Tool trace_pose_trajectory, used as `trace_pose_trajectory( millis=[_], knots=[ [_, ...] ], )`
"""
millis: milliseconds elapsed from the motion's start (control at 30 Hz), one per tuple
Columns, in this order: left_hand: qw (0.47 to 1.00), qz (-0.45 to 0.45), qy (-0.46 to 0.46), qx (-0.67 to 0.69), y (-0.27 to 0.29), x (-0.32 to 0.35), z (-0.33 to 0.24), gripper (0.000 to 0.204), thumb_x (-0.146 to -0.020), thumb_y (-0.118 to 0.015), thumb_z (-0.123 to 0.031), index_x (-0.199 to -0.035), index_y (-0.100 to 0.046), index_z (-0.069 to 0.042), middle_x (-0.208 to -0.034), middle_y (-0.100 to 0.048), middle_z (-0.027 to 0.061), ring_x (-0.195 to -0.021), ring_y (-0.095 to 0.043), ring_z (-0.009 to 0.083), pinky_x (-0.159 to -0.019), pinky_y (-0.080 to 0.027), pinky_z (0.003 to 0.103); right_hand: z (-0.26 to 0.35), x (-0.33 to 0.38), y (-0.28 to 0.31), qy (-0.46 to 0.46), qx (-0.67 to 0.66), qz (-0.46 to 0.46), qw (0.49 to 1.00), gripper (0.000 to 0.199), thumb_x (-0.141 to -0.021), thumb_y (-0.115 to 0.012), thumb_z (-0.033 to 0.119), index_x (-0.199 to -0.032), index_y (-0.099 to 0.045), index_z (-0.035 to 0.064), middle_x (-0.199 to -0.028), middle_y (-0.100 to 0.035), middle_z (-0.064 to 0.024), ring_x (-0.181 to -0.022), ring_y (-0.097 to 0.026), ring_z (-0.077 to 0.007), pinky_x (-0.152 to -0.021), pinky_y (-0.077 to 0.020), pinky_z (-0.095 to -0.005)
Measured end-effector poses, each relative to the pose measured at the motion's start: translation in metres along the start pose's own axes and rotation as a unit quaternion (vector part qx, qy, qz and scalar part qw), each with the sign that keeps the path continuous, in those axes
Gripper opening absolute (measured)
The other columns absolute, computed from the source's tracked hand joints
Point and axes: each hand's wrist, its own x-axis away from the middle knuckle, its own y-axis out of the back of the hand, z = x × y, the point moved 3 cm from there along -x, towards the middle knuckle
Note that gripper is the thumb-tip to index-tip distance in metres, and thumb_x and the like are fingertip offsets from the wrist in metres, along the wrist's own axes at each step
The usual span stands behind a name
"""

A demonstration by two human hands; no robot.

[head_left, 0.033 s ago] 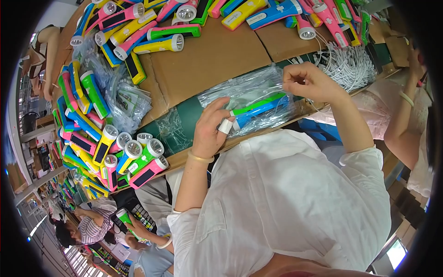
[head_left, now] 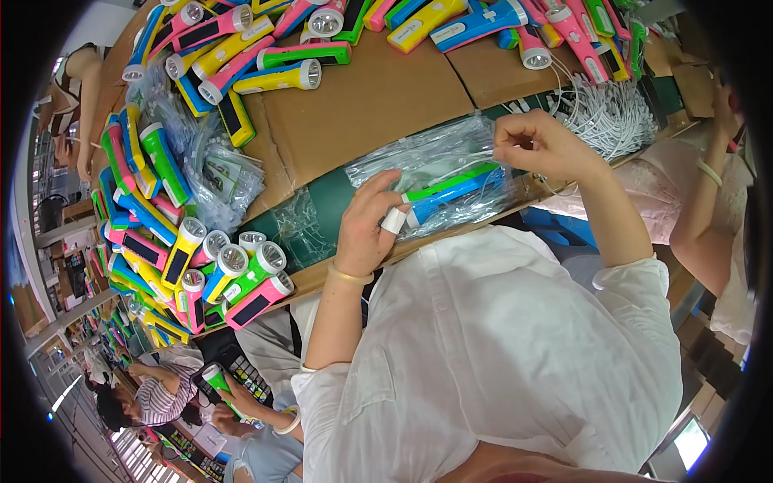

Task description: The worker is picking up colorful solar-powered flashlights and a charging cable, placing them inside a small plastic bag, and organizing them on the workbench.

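Observation:
A green and blue flashlight (head_left: 455,191) lies on a stack of clear plastic bags (head_left: 403,161) at the table's near edge. My left hand (head_left: 367,221) grips its left end, fingers curled over it, hiding the lamp head. A white wrap (head_left: 393,220) shows on one digit of that hand. Above the flashlight's right end is my right hand (head_left: 543,145), thumb and forefinger pinched together. A thin white cable (head_left: 475,159) runs along the flashlight up to those fingertips. Whether the flashlight sits inside a bag or on top of one, I cannot tell.
Piles of colourful flashlights lie at the left (head_left: 193,266) and along the far side (head_left: 459,24). Loose clear bags (head_left: 217,173) sit by the left pile. A bundle of white cables (head_left: 608,117) is at the right, near a co-worker's arm (head_left: 704,209). Cardboard (head_left: 362,97) covers the table.

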Motion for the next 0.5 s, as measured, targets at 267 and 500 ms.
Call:
trace_pose_trajectory(
  millis=[267, 500],
  knots=[
    [0.981, -0.089, 0.172, -0.014, 0.012, 0.017, -0.008, 0.015, -0.085, -0.078, -0.004, -0.094, -0.067, 0.000, -0.090, -0.067, 0.0085, -0.077, -0.061, 0.0188, -0.073, -0.051, 0.029, 0.010, -0.022, -0.046, 0.156, 0.295, 0.030, 0.942, 0.014, -0.088, -0.073, 0.018, -0.090, -0.067, 0.0056, -0.081, -0.063, -0.0096, -0.063, -0.062, -0.0265, -0.057, -0.0483, -0.0369],
    [0.982, -0.118, 0.147, 0.033, 0.008, 0.013, -0.022, 0.011, -0.086, -0.072, 0.002, -0.097, -0.071, -0.001, -0.091, -0.071, 0.0102, -0.076, -0.065, 0.0197, -0.072, -0.053, 0.028, 0.024, -0.060, -0.085, 0.083, 0.123, 0.115, 0.982, 0.025, -0.092, -0.073, 0.026, -0.109, -0.067, 0.0086, -0.093, -0.063, -0.0091, -0.075, -0.066, -0.0262, -0.065, -0.0505, -0.0383]
  ],
)
